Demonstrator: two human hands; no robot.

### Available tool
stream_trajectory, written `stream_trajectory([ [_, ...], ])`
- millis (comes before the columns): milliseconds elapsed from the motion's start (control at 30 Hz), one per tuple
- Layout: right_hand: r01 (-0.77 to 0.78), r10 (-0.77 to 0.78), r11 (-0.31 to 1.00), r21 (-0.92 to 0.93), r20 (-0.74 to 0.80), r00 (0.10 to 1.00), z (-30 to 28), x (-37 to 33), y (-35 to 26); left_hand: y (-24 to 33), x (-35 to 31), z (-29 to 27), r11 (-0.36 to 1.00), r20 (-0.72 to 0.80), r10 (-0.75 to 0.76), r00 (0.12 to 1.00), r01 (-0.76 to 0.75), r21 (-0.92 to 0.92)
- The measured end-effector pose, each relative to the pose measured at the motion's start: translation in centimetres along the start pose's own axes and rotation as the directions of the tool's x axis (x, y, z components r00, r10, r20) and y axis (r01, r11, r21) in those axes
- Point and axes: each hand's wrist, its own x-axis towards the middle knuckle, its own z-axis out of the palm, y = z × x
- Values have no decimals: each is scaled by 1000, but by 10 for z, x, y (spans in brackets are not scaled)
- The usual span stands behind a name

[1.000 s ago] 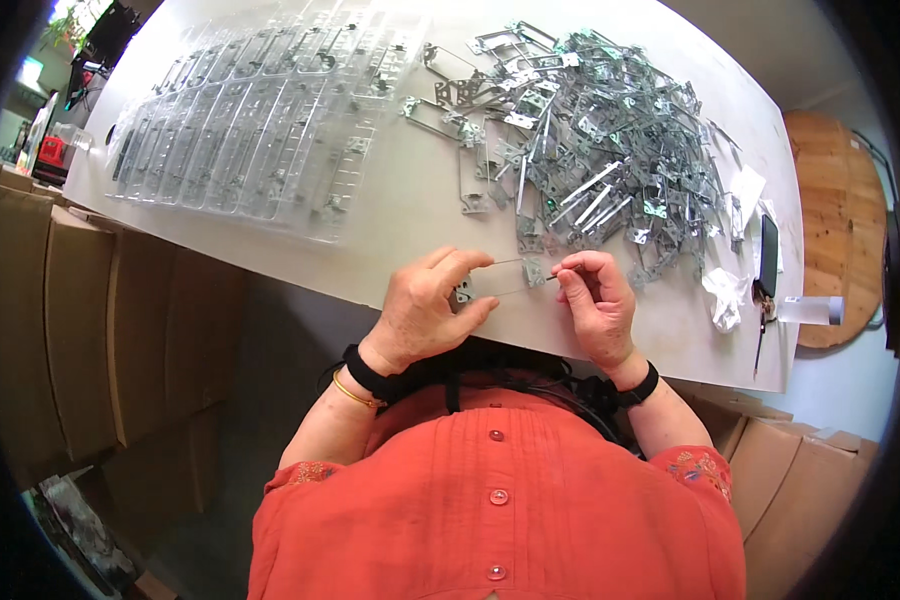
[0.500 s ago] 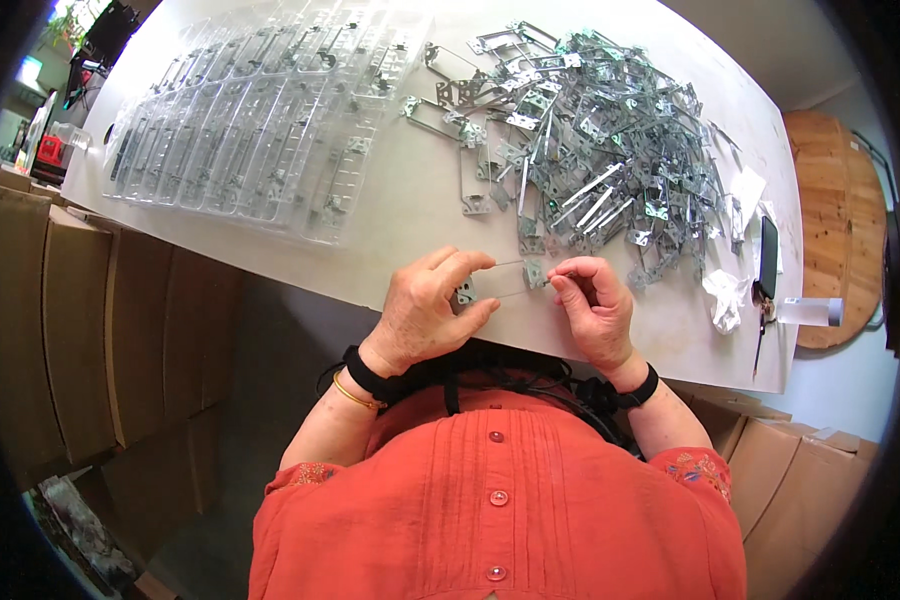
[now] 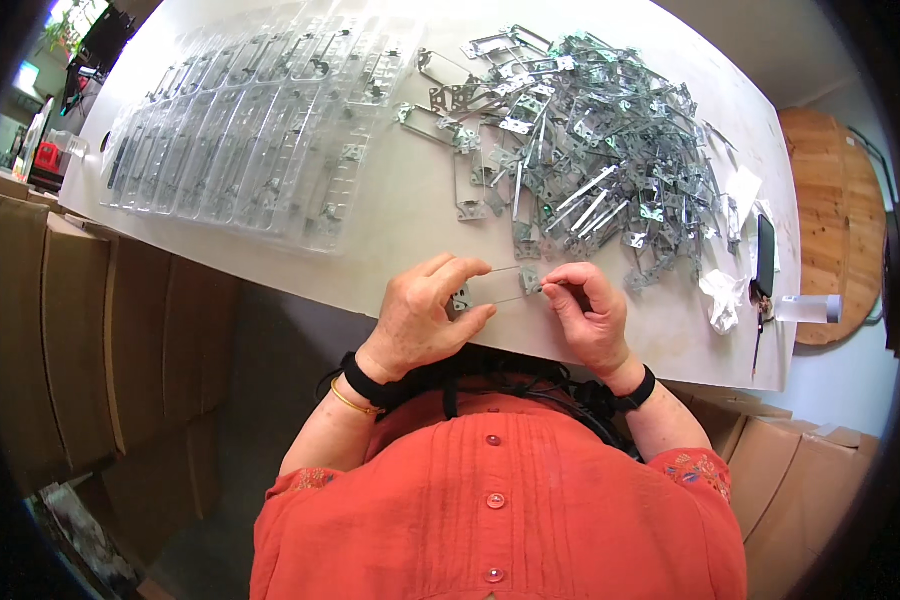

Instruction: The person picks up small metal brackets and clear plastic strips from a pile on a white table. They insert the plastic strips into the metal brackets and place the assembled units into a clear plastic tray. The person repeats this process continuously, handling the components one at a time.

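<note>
Above the table's near edge, my left hand [image 3: 425, 312] grips a thin rectangular metal bracket [image 3: 531, 279] by its long sides and left end. My right hand [image 3: 587, 312] is at the bracket's right end, thumb and forefinger pinched together. Whatever sits between those fingertips is too small to make out. Just beyond my hands lies a big heap of similar metal brackets [image 3: 610, 150]. A few loose brackets [image 3: 470, 185] lie at the heap's left side.
Clear plastic trays [image 3: 240, 150] with brackets in their slots cover the table's left part. On the right lie a crumpled tissue [image 3: 724, 300], a dark phone [image 3: 765, 252] and a translucent cylinder [image 3: 808, 309]. Cardboard boxes [image 3: 75, 330] stand at the left; a round wooden board [image 3: 832, 225] stands at the right.
Almost nothing differs. Both hands stay at the bracket in the same grips, and the whole view has shifted very slightly.
</note>
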Motion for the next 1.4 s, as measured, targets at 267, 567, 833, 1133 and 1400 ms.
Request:
stream_trajectory([
  [267, -3, 3, 1000, -23, -10, 1000, 0, 0, 2, 0, 0, -1, 1000, 11, -18, 1000, 19, -9],
  [567, -13, 13, 1000, -25, 7, 1000, 0, 1, 2, 0, -1, 0, 999, 5, -21, 1000, 21, -30],
  [833, -11, 11, 1000, 9, -12, 1000, 1, -2, 4, 2, 0, -1, 1000, -6, -1, 1000, 1, -9],
  [1133, 12, -13, 1000, 24, 21, 1000, 1, 1, 4, 1, 0, -1, 1000, -10, 8, 1000, -9, -9],
  [1400, -42, 41, 998, 44, 12, 999, 0, 0, 0, 0, -1, -1, 999, -20, 28, 999, -28, -31],
])
